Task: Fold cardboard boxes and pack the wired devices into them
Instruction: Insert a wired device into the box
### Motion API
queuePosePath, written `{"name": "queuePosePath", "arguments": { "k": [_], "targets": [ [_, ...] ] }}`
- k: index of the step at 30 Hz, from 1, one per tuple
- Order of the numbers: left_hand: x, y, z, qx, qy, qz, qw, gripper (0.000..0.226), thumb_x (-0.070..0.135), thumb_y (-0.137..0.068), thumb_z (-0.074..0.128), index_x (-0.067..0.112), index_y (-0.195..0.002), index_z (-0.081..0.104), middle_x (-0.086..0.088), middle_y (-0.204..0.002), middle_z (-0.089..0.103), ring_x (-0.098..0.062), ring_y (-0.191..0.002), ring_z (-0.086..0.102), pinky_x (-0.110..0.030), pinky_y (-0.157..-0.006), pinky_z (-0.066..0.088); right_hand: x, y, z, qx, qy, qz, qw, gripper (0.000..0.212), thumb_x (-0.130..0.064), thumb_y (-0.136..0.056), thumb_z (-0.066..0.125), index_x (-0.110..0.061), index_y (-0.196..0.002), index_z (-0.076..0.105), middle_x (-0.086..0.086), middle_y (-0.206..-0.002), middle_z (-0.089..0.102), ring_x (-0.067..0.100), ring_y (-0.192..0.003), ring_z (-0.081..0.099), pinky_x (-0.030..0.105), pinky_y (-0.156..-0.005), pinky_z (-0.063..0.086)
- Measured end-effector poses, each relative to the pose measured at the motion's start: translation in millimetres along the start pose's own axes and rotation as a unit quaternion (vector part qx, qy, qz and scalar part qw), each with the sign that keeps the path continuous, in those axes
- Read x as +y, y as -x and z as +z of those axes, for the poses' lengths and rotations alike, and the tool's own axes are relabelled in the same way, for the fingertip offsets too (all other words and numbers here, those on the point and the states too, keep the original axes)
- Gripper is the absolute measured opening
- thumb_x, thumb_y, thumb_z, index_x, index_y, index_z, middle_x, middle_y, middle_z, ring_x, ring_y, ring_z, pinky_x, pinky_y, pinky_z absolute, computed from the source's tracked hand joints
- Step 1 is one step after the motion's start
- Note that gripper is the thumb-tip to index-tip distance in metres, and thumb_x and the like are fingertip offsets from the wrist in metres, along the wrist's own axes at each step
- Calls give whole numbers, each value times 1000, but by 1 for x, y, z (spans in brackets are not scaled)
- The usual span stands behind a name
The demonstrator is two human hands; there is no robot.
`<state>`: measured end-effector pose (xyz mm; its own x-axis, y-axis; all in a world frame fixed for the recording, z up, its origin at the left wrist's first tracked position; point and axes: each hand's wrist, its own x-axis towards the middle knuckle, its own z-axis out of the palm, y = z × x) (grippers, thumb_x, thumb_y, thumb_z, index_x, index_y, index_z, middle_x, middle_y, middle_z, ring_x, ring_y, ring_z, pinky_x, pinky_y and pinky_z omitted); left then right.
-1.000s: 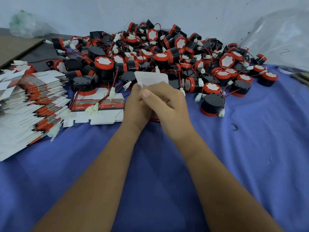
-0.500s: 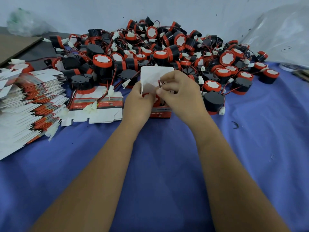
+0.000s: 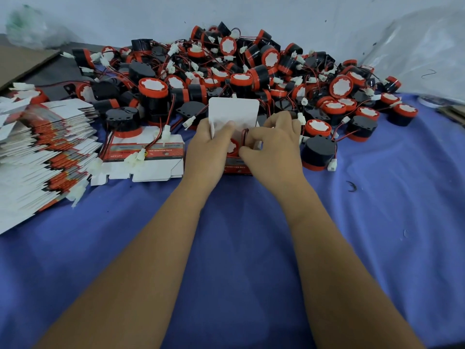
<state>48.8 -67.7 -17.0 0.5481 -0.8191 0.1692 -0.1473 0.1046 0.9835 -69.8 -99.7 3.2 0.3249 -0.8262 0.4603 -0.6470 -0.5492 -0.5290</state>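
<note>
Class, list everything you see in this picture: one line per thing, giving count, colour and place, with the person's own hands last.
open box: one, white lid flap up, red printed front, centre, between the hands
device in the box: one, red and black, partly hidden
red wire: one loop, at the box mouth
loose wired devices: too many to count, black and red with white plugs, heaped behind the box
flat box blanks: a tall stack, white with red print, far left
single flat blank: one, white and red, left of the box, a device standing on it
blue cloth: one, covers the table
left hand: holds the box's left side
right hand: pinches at the wire
</note>
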Motion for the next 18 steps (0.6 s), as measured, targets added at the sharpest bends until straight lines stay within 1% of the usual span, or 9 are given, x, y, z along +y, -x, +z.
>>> {"name": "queuePosePath", "arguments": {
  "k": [2,3,5,7,9,11,12,15,18],
  "targets": [
    [3,1,1,-7,6,6,1000,11,41,-92,62,34,-92,54,21,-87,65,12,-74,62,-9,-63,47,-3,1,3,-4,-8,-19,1000,28,-15,-79,63,-19,-57,47,-1,-95,34,19,-94,28,24,-71,26],
    [4,1,1,-9,-1,7,1000,14,41,-90,65,36,-93,53,21,-90,64,12,-77,62,-9,-64,47,-4,1,3,-5,-13,-34,999,27,-13,-79,63,-16,-58,47,-1,-93,35,19,-93,31,26,-70,31],
    [3,0,1,-14,-22,7,1000,20,38,-87,69,37,-98,52,22,-94,64,9,-84,61,-14,-68,47,-3,2,3,-4,-29,-61,998,22,-10,-81,62,-7,-62,50,1,-91,39,19,-88,37,35,-67,42],
    [1,-2,-1,-18,-29,5,999,23,34,-86,69,33,-102,52,20,-96,65,6,-87,61,-18,-71,48,-3,4,2,0,-64,-61,996,16,-10,-85,61,-6,-70,56,-1,-91,43,16,-82,43,37,-68,46],
    [0,-3,-2,-24,-19,2,1000,23,29,-86,68,31,-103,53,16,-100,66,-2,-93,63,-26,-79,52,-4,5,0,21,-167,-16,986,8,-12,-90,57,-13,-85,63,-2,-87,51,12,-76,48,33,-68,48],
    [0,-3,-2,-25,-21,-4,999,25,25,-87,66,29,-108,54,14,-103,66,-5,-96,63,-29,-82,53,-4,5,-4,51,-298,53,952,19,-10,-95,50,-18,-102,65,1,-83,62,15,-72,55,30,-68,50],
    [0,-4,-2,-24,-25,-4,999,26,22,-88,64,28,-111,54,15,-103,66,-5,-96,63,-28,-81,53,-2,3,-6,59,-340,82,935,23,-8,-97,47,-18,-107,65,5,-85,66,19,-76,60,30,-71,52],
    [0,-5,-3,-34,-31,-6,999,29,17,-90,56,27,-117,53,15,-102,65,1,-91,62,-20,-73,51,3,0,-5,51,-351,117,928,24,-3,-99,46,-16,-102,66,5,-91,70,16,-89,67,26,-81,56],
    [0,-6,-5,-57,-20,-6,998,35,12,-91,53,30,-121,51,19,-101,64,12,-79,60,-7,-63,47,5,2,2,23,-330,104,938,19,-2,-95,57,-18,-94,67,-2,-93,70,11,-95,67,28,-86,56]
  ]
}}
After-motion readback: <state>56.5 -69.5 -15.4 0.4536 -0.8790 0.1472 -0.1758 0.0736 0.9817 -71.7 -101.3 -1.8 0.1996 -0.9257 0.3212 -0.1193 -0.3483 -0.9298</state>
